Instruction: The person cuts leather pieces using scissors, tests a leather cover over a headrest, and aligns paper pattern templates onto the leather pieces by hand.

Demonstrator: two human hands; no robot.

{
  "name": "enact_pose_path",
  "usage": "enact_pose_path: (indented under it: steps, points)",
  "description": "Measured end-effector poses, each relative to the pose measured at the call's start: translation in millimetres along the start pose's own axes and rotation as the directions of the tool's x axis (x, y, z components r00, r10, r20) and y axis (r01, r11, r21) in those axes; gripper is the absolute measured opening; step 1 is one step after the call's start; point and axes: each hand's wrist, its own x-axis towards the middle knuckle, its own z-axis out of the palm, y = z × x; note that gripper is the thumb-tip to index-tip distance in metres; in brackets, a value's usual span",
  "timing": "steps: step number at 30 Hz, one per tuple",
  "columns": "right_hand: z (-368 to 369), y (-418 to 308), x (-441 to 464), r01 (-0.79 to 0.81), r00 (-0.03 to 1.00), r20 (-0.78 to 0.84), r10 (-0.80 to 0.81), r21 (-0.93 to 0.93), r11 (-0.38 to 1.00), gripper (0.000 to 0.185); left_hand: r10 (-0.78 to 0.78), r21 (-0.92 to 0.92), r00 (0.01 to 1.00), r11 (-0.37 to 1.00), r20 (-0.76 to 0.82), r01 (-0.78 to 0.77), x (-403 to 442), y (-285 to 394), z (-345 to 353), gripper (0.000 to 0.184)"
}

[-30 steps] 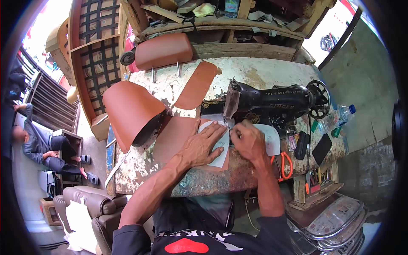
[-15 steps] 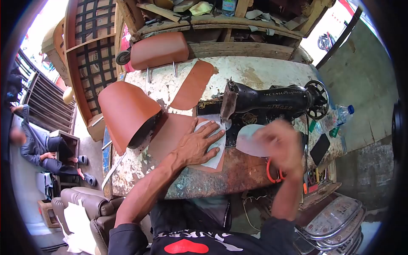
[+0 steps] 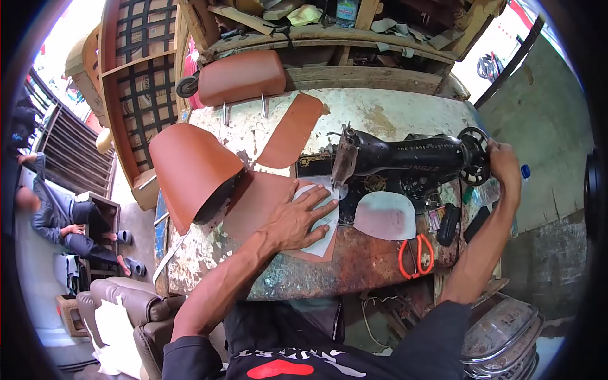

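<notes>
My left hand (image 3: 296,218) lies flat with spread fingers on a white paper template (image 3: 324,235), which rests on a brown leather sheet (image 3: 253,201) beside the needle end of a black sewing machine (image 3: 405,152). At the right, my right hand (image 3: 502,159) has its fingers closed round the rim of the machine's handwheel (image 3: 474,155). A second white template (image 3: 385,216) lies in front of the machine. Orange-handled scissors (image 3: 417,256) are just below it.
A brown leather cover (image 3: 193,171) stands at the left, a headrest (image 3: 242,77) and leather strip (image 3: 292,131) behind. A bottle (image 3: 486,192), black case (image 3: 449,225) and dark phone (image 3: 476,223) lie right. A seated person (image 3: 54,212) is far left.
My right hand has moved from beside the needle, across the second template, to the handwheel at the right. My left hand has stayed on the first template.
</notes>
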Motion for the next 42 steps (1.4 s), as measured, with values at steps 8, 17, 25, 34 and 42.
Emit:
enact_pose_path:
  steps: [8, 17, 25, 34, 42]
  points:
    - [10, -7, 1, -0.021, 1.0, -0.018, 0.026, 0.245, 0.969, 0.061, 0.012, 0.004, 1.0, 1.0, 0.008, -0.012, 1, -3, -2, 0.062]
    - [-2, -6, -34, -0.097, 0.995, 0.046, 0.088, 0.256, 0.962, 0.052, 0.02, 0.001, 1.0, 1.0, -0.005, -0.02, 0, -1, 1, 0.062]
    - [3, 1, -58, 0.0, 0.998, -0.065, 0.015, 0.232, 0.973, 0.05, -0.012, 0.003, 0.999, 1.0, 0.031, 0.011, 0, -1, -1, 0.064]
    - [95, -179, -186, -0.241, 0.814, 0.467, -0.347, 0.813, 0.529, 0.022, 0.006, 0.009, 0.999, 1.0, 0.053, -0.007, 0, 1, -4, 0.064]
    - [228, -238, -118, -0.756, 0.65, 0.47, -0.597, 0.476, -0.45, 0.041, 0.019, 0.013, 1.0, 1.0, 0.015, -0.019, 0, -2, 1, 0.062]
